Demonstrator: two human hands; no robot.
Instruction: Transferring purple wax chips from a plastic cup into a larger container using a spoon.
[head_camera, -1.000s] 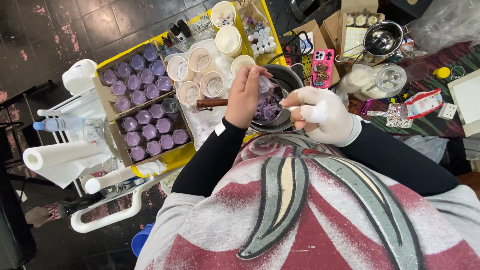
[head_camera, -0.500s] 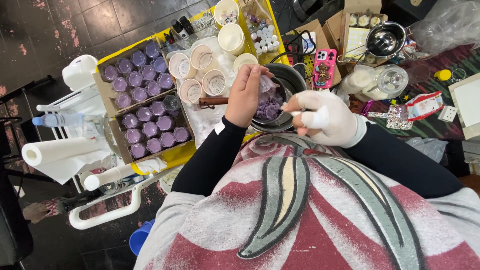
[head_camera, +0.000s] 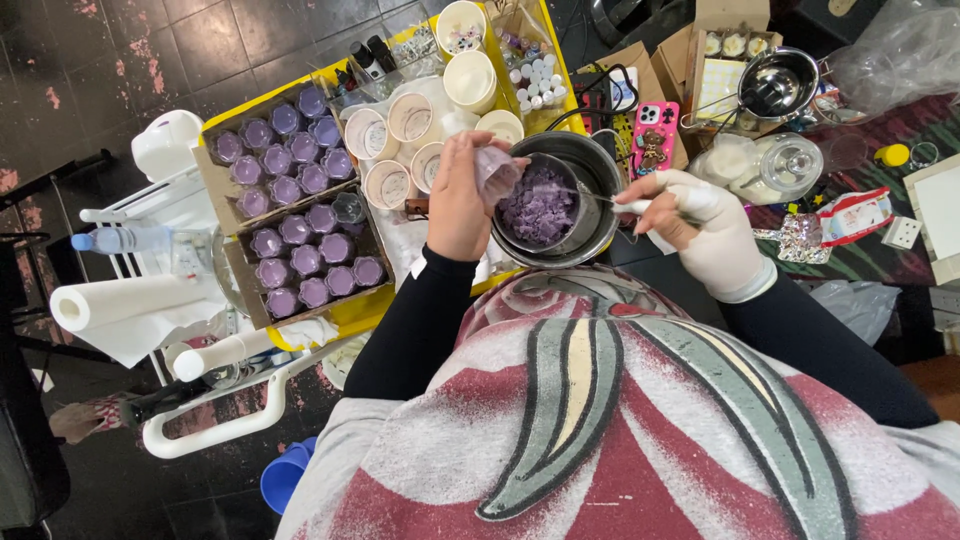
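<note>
My bare left hand (head_camera: 458, 200) holds a small clear cup (head_camera: 497, 172) tilted over a dark metal pot (head_camera: 590, 170). Inside the pot lie purple wax chunks (head_camera: 540, 205). My right hand (head_camera: 705, 235), in a white glove, grips a thin metal utensil (head_camera: 612, 202) whose tip reaches toward the pot and the cup. Both hands hover at the pot, the left on its left rim, the right to its right.
Two cardboard trays of purple-filled jars (head_camera: 300, 215) sit left on a yellow cart (head_camera: 350, 310). Empty white cups (head_camera: 395, 130) stand behind. A pink phone (head_camera: 655, 135), a steel pot (head_camera: 778, 82), a glass jar (head_camera: 790, 165), a paper towel roll (head_camera: 125, 300) and a water bottle (head_camera: 115, 240) surround.
My gloved right hand has drawn away to the right of the pot. The left hand has lifted the cup higher over the pot's left side, uncovering the purple wax.
</note>
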